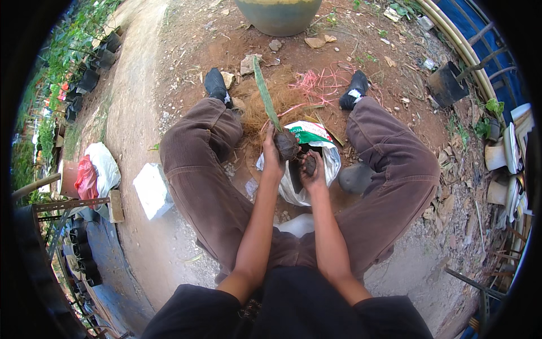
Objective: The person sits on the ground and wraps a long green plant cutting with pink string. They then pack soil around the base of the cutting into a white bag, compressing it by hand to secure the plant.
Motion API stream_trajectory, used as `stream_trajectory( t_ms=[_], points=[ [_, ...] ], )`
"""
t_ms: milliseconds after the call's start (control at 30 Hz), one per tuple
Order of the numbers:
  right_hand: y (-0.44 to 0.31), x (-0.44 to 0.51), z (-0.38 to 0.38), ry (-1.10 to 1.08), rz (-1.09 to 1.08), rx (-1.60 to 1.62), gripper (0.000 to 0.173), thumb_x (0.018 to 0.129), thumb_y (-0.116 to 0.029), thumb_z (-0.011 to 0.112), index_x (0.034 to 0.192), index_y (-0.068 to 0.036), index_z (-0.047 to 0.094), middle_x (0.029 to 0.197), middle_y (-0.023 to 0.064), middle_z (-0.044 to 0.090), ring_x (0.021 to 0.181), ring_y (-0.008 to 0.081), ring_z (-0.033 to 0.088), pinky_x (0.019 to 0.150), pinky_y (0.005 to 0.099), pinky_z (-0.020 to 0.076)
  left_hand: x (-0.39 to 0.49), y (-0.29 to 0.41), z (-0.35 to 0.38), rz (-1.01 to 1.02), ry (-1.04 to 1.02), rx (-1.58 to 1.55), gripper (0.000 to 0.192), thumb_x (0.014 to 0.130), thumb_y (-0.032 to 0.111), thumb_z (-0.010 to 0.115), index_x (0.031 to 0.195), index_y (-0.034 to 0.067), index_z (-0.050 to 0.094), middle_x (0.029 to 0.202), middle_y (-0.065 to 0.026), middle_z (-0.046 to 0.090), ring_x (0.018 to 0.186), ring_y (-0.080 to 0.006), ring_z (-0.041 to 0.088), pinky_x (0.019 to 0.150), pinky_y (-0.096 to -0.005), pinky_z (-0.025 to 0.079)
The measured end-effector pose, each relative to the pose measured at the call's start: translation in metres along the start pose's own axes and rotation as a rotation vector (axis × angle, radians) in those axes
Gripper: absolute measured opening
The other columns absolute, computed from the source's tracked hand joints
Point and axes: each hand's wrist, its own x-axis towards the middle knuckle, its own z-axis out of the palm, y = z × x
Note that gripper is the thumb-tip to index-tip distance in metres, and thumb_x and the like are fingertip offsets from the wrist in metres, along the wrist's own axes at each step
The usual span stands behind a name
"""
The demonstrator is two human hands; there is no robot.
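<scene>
My left hand (272, 148) grips a dark, round root ball (286, 145) from its left side. One long green leaf (264, 93), like a snake plant's, rises from the ball and leans away to the upper left. In my right hand (314, 171) is a smaller dark lump of soil (311, 164), held close to the lower right of the ball. Both hands are over an open white plastic sack (332, 160) with a green and red printed panel. Its inside looks dark, and my hands hide part of it.
Brown coconut fibre (250, 114) and tangled pink plastic twine (324, 84) lie beyond the sack. A grey stone (356, 178) is at its right. A large glazed pot (279, 17) stands ahead. Left are a white block (153, 190) and potted plants (88, 78); right, a black pot (448, 84).
</scene>
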Motion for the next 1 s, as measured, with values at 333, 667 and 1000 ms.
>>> stream_trajectory(
  t_ms=[333,667,1000],
  points=[
    [-0.010,-0.050,0.073,0.082,-1.185,-1.033,0.021,0.096,-0.015,0.061,0.103,0.003,0.070,0.101,0.0088,0.073,0.090,0.0173,0.066,0.085,0.0310,0.0494,0.010,-0.032,-0.008,0.042,0.038,0.023,0.041,0.101,0.044,0.051,0.102,0.005,0.063,0.086,-0.0048,0.066,0.076,-0.0167,0.064,0.069,-0.0312,0.053],
    [0.012,-0.063,0.091,-0.100,-1.395,-1.394,0.037,0.103,-0.026,0.047,0.118,0.002,0.066,0.126,0.0215,0.063,0.124,0.0380,0.056,0.105,0.0446,0.0421,-0.008,-0.036,0.009,0.260,0.028,0.140,0.024,0.095,0.021,0.066,0.104,-0.001,0.070,0.092,-0.0022,0.068,0.083,-0.0086,0.060,0.074,-0.0243,0.049],
    [-0.014,-0.045,0.098,-0.202,-0.790,-0.633,0.047,0.105,-0.040,0.047,0.128,-0.001,0.056,0.119,0.0133,0.063,0.120,0.0224,0.057,0.105,0.0353,0.0427,-0.002,-0.025,0.006,0.123,-0.113,0.021,0.016,0.095,0.020,0.062,0.098,0.004,0.067,0.092,-0.0016,0.066,0.084,-0.0092,0.062,0.080,-0.0259,0.050]
  ],
)
